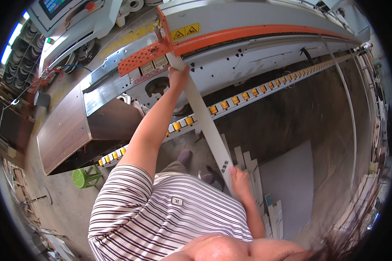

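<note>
A long, narrow pale board (207, 126) slants from the orange-edged machine (257, 37) back toward my body. My left hand (178, 77) is closed around its far part, just in front of the perforated orange guard (140, 57). The board's far end meets the machine beside that guard. Near my waist, my right hand (241, 182) grips the near end, thumb on top and the other fingers hidden below. Dark printed marks show on the board by this hand. Below the board runs a rail with yellow rollers (235, 100).
Several narrow boards (253, 178) and a large grey sheet (287, 187) lie to my right. At left are a brown panel box (67, 126), a green stool (86, 177) and a control console (78, 26) with a screen. Coils of strip fill a rack (24, 56) at far left.
</note>
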A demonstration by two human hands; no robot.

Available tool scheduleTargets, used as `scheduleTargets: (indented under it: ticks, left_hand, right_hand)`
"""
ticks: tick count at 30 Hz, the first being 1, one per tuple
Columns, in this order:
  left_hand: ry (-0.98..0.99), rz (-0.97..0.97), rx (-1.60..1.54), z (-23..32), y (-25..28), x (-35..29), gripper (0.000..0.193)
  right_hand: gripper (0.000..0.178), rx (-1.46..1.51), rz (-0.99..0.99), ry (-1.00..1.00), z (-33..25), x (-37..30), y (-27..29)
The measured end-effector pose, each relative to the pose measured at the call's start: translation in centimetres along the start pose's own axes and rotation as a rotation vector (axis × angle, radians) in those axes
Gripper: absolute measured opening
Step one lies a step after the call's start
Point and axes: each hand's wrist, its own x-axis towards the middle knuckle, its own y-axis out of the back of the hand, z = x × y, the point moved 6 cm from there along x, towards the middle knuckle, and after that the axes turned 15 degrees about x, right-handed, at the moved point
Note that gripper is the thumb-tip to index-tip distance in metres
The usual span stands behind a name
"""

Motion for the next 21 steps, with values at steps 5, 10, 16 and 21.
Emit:
scheduleTargets:
  ticks: [5, 10, 16, 21]
  left_hand:
    - [-0.136, 0.048, 0.076, 3.2, -8.0, 2.5, 0.061]
    - [-0.424, -0.828, 0.008, -0.7, -14.6, 8.8, 0.058]
    - [-0.867, -0.557, 0.457, -3.7, -7.2, -4.9, 0.062]
    - [-1.089, -0.341, 0.938, -1.7, -2.7, -16.1, 0.056]
  right_hand:
    - [0.050, -0.024, 0.150, -0.029, 0.9, 1.7, 4.3]
    - [0.017, -0.095, 0.612, 0.304, -2.1, 0.2, 7.8]
    - [0.033, 0.039, 0.780, 0.138, 7.9, -10.5, 0.2]
    - [0.046, 0.161, 0.410, -0.698, 30.1, -17.5, -11.5]
